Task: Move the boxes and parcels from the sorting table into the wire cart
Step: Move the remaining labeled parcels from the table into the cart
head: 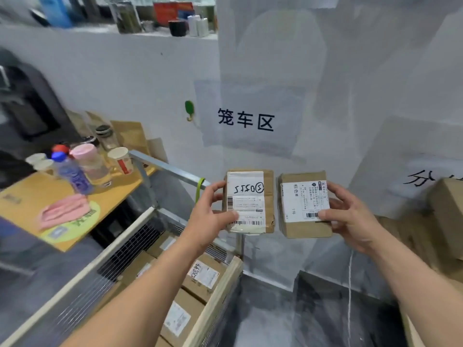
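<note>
While two small parcels are held up in front of the wall, the drop into the wire cart [140, 236] is still to be made.
The left parcel [249, 201] is pinched by the left hand [209, 216], the right parcel [304, 205] by the right hand [350, 216], fingers [323, 215] curled on each. Both are carried above and right of the cart, where stacked boxes [203, 276] already lie. Each is best lowered flat onto the stack, clear of the wooden rim [220, 296], one at a time.
</note>
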